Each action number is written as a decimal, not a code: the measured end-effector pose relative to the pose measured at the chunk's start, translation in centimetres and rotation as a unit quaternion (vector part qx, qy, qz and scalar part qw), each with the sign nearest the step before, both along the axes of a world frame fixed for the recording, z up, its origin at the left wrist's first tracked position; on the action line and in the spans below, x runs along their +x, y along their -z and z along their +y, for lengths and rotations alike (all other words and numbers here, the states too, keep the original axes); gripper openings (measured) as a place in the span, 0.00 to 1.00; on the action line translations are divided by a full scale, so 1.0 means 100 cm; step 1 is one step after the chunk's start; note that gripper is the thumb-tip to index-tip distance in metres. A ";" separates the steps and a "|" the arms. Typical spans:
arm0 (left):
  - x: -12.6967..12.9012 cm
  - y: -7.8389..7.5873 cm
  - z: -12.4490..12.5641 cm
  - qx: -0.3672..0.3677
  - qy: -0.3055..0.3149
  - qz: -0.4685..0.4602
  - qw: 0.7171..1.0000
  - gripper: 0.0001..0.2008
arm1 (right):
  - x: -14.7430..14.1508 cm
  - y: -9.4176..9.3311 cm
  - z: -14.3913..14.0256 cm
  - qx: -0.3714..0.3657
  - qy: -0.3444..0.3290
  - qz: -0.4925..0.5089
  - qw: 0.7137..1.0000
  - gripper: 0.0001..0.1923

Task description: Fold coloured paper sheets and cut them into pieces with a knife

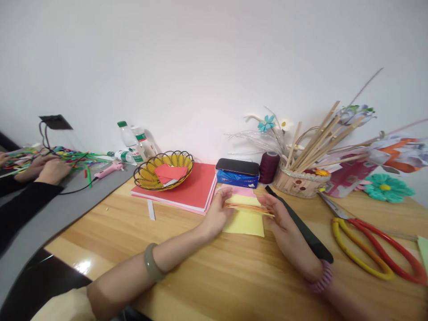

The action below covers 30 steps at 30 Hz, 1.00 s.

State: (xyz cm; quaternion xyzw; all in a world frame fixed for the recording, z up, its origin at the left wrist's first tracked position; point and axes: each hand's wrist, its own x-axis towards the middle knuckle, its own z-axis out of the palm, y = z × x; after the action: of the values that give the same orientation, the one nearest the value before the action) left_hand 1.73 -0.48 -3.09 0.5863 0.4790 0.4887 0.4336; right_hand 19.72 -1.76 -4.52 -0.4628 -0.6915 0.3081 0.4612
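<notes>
Paper is what both hands are working: a thin stack of sheets (249, 207), edge-on to the camera, held between the left hand (219, 213) and the right hand (279, 215) just above a pale yellow sheet (245, 221) lying flat on the wooden desk (200, 263). Each hand is partly open, fingers extended and pressed lightly against 1 end of the stack rather than curled round it; the edges look orange and yellow, and a pink sheet (245, 191) shows behind.

Such sheets should be very light, limp and easily creased, so they probably handle best by the 2 short ends, as here, or pinched flat at a corner. The smooth faces may slide over one another if the hold slackens.

Close to the right forearm lies a long dark flat strip (301, 227), matte and stiff-looking. Further right are scissors (368, 245) with looped red and yellow handles, glossy plastic. Behind the hands sit a blue tissue pack (237, 179) with a black phone (237, 166) on top, a maroon thread spool (269, 167), and a small woven basket (301, 183) bristling with pale wooden sticks. To the left a wire bowl (147, 176) with a yellow lining and red paper rests on red card (197, 189). At far left another person's hands (50, 171) rest on a grey mat among coloured strips.
</notes>
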 end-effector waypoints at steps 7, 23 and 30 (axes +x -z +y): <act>0.006 0.002 0.008 -0.023 -0.023 -0.055 0.998 0.31 | -0.006 0.000 0.007 0.019 0.035 0.007 0.999 0.26; 0.013 0.002 0.008 -0.044 -0.019 0.027 0.998 0.33 | -0.008 -0.002 0.008 0.095 0.038 -0.156 0.983 0.22; 0.015 -0.006 -0.002 0.074 0.003 0.111 0.991 0.39 | -0.011 -0.006 0.002 0.114 0.052 -0.180 0.976 0.27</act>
State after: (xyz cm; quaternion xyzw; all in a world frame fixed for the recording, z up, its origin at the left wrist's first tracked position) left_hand 3.27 -0.68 -2.47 0.6688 0.4851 0.4534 0.3343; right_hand 18.64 -1.57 -3.92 -0.4902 -0.7686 0.1146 0.3947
